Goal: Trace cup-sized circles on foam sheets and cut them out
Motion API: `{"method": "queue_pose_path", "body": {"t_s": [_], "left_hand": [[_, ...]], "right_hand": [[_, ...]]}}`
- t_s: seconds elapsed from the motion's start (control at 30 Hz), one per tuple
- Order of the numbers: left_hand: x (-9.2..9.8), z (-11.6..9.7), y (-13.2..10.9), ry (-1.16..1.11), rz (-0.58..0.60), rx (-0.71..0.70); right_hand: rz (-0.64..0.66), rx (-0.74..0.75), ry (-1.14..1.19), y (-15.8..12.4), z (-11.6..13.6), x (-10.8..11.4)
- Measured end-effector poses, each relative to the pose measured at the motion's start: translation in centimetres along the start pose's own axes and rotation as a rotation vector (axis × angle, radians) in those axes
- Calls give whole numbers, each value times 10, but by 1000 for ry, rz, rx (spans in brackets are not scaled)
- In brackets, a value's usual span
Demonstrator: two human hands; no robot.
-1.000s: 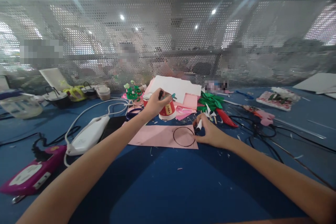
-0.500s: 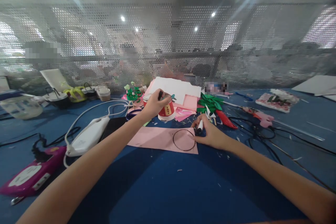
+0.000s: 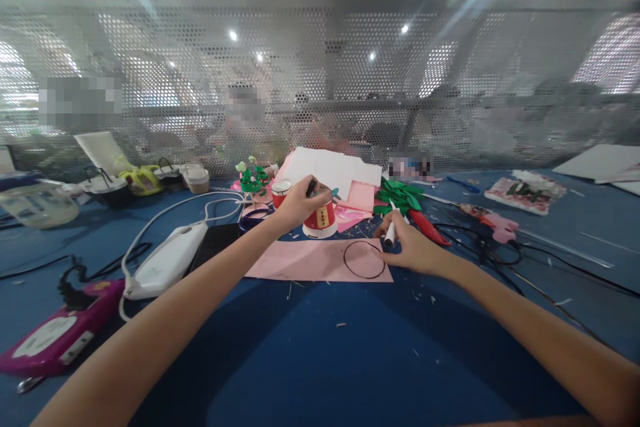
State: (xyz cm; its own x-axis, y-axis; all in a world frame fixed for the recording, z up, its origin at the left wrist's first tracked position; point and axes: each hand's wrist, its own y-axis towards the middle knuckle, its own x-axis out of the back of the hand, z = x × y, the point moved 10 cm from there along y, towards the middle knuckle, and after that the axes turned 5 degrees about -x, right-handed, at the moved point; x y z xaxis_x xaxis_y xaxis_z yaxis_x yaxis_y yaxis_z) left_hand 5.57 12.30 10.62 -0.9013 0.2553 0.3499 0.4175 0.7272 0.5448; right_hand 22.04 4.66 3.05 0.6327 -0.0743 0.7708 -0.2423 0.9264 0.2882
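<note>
My left hand (image 3: 299, 203) is closed over the top of a red and white paper cup (image 3: 320, 221), with a small dark marker cap (image 3: 311, 187) between its fingers. The cup stands just behind a pink paper sheet (image 3: 305, 260) that lies flat on the blue table (image 3: 320, 360). A black circle (image 3: 364, 259) is drawn at the sheet's right end. My right hand (image 3: 409, 245) rests at the sheet's right edge beside the circle, gripping a white marker (image 3: 391, 233) with its tip pointing down.
A second red cup (image 3: 281, 191) stands behind my left hand. Green paper leaves (image 3: 403, 195), white and pink sheets (image 3: 334, 170), a white glue gun (image 3: 167, 260), a magenta device (image 3: 55, 337) and black cables (image 3: 493, 250) lie around. A perforated metal screen (image 3: 320, 80) closes the back.
My left hand has brought the cup down onto the table behind the pink sheet. My right hand has lifted the marker off the circle and shifted slightly right.
</note>
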Motion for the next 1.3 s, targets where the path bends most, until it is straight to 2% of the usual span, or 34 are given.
{"method": "queue_pose_path", "body": {"t_s": [0.17, 0.33, 0.43, 0.63, 0.83, 1.07, 1.17, 1.3], "left_hand": [[-8, 0, -1, -58, 60, 7], [-9, 4, -4, 13, 76, 44], [-12, 5, -6, 26, 88, 68], [-24, 8, -9, -11, 185, 71], [-26, 9, -12, 19, 137, 71], [-48, -8, -23, -93, 225, -63], [-54, -6, -27, -92, 246, -75], [-58, -1, -29, -33, 262, -53]], "right_hand": [[-21, 4, -30, 1, -3, 8], [-45, -17, -145, 0, -6, 18], [-35, -29, -165, 0, -10, 18], [-40, -18, -227, 1, -12, 16], [-78, -20, -311, -1, -11, 18], [-178, -17, -262, 1, -14, 30], [-217, 4, -253, 0, -10, 31], [-206, 56, -242, 0, -2, 27]]}}
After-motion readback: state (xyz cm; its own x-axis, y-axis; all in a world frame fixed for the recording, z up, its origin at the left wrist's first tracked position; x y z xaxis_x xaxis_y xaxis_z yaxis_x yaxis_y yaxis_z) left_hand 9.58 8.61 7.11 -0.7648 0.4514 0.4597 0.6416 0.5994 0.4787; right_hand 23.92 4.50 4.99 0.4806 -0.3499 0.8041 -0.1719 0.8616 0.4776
